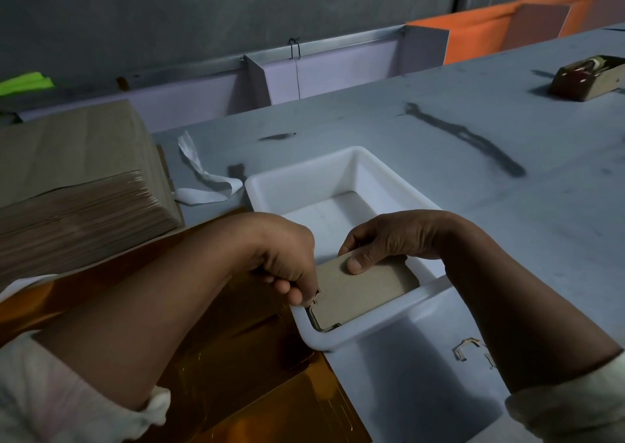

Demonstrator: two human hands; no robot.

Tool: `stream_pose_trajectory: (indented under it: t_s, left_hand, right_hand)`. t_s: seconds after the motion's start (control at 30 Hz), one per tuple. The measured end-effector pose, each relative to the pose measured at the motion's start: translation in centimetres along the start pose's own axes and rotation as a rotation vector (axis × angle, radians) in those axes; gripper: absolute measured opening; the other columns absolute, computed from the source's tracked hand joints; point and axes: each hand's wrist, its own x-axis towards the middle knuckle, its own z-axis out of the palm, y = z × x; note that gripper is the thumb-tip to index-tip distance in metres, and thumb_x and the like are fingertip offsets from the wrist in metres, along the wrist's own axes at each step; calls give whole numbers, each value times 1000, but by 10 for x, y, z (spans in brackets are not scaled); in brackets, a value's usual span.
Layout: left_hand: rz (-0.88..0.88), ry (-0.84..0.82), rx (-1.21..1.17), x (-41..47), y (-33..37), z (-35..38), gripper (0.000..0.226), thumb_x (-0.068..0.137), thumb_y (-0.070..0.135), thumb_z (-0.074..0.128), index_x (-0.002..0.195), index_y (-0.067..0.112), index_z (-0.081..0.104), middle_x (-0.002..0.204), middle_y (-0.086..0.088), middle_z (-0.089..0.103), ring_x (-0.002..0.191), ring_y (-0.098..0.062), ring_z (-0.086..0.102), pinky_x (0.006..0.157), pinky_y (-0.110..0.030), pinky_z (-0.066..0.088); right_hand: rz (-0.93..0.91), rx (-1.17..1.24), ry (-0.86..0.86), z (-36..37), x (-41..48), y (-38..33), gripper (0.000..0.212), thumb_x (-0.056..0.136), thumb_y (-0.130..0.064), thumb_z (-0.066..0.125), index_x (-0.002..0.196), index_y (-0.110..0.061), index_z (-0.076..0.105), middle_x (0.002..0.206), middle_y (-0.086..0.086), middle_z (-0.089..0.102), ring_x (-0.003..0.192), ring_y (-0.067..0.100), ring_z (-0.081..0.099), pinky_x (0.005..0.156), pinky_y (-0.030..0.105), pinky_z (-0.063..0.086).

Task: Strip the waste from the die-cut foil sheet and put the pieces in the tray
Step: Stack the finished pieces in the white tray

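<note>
left hand point(287, 266): pinching waste sliver point(315, 296) at the piece's point(362, 290) lower-left edge
right hand point(382, 243): gripping piece, thumb on top, centre frame, at tray's point(326, 342) near end
how: I'd peel slowly and brace with the thumb
foil sheet point(236, 375): lower left

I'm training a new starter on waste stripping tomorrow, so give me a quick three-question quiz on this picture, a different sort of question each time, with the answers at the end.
1. True or false: the left hand and right hand hold the grey-brown die-cut card piece above the bare grey table, outside the white plastic tray.
2. What lies under the left forearm? A) a shiny orange-gold foil sheet; B) a blue towel; C) a metal grid.
3. Fill in: the thin card scraps lie on the table beside the ___ forearm.

Key: 1 false, the piece is inside the tray's near end; 2 A; 3 right.
</note>
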Motion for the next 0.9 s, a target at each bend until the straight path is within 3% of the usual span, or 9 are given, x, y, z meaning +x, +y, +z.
stream_pose_trajectory:
  t_s: [0.07, 0.17, 0.33, 0.63, 0.7, 0.9]
  left_hand:
    - [-8, -9, 7, 1, 0, 0, 20, 81, 17, 73, 97, 4, 75, 61, 1, 59, 43, -6, 42, 40, -14, 30]
    - [-17, -10, 36, 3, 2, 2, 10, 81, 18, 72, 74, 12, 70, 59, 2, 58, 42, -6, 42, 40, -15, 31]
    - [-34, -2, 94, 5, 8, 3, 34, 82, 17, 70, 50, 17, 58, 38, 7, 50, 30, -3, 39, 38, -10, 29]
    - [-55, 49, 105, 6, 8, 5, 50, 77, 19, 69, 30, 18, 52, 37, 6, 47, 30, -6, 39, 38, -10, 29]
    - [-50, 54, 68, 6, 5, 3, 46, 78, 19, 69, 35, 18, 54, 39, 7, 47, 31, -6, 39, 39, -11, 28]
    - [-29, 40, 16, 1, 1, -2, 11, 84, 22, 72, 80, 11, 72, 53, 6, 57, 36, -4, 40, 39, -15, 30]
  right_hand:
    - [-3, 1, -2, 0, 0, 0, 45, 64, -40, 80, 104, -22, 70, 101, 0, 76, 90, 16, 72, 74, 22, 56]
    - [-6, -14, -4, 0, 1, 0, 48, 63, -43, 80, 105, -22, 70, 103, 1, 76, 93, 18, 72, 78, 25, 57]
    - [-3, -20, -4, 0, 2, 0, 54, 59, -46, 82, 105, -22, 70, 105, 1, 75, 96, 19, 72, 82, 27, 57]
    - [-1, -25, -2, 0, 1, 0, 50, 64, -42, 79, 107, -20, 69, 105, 1, 75, 95, 19, 71, 81, 26, 57]
    - [0, -32, -1, 0, 1, -1, 51, 64, -42, 79, 108, -20, 69, 106, 2, 75, 97, 20, 71, 83, 27, 57]
    - [3, -32, 9, 0, 1, 0, 52, 63, -42, 81, 109, -20, 69, 106, 3, 75, 100, 23, 71, 90, 33, 56]
